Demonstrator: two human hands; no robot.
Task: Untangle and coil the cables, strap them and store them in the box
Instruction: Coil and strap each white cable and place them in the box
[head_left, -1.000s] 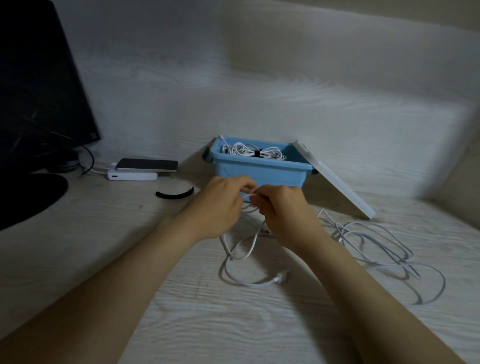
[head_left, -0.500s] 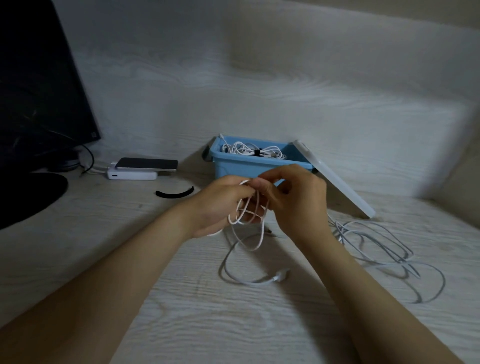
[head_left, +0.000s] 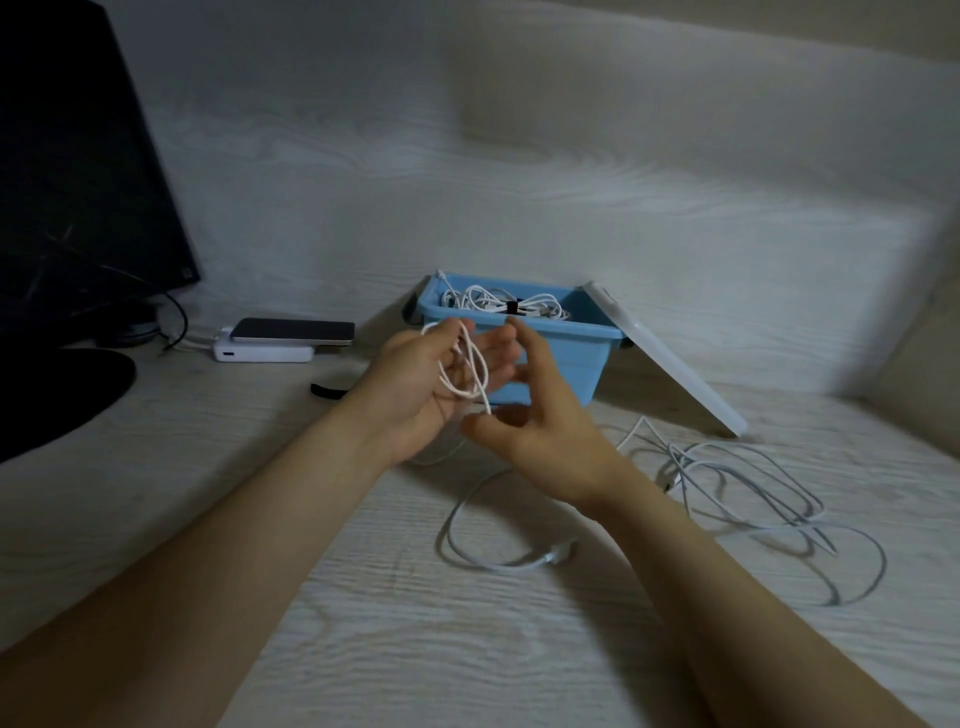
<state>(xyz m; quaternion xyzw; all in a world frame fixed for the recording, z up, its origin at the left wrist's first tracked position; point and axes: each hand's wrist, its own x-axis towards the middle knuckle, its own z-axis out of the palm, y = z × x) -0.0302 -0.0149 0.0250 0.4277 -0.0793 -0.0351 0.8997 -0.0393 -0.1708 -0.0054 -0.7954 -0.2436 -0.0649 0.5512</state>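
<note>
Low in the centre, the slack tail of a thin white cable (head_left: 483, 553) lies on the pale wood-grain desk (head_left: 363, 623), free to feed upward. Above it the right hand (head_left: 540, 431) pinches the strand to guide it. The left hand (head_left: 426, 384) grips the wound loops across its palm, though blur hides the exact finger contact. At right a tangle of white cables (head_left: 753, 493) waits. Beyond, the open blue plastic box (head_left: 571, 358) holds a strapped bundle (head_left: 511, 307), and the left wrist cuts off a black strap (head_left: 327, 391).
</note>
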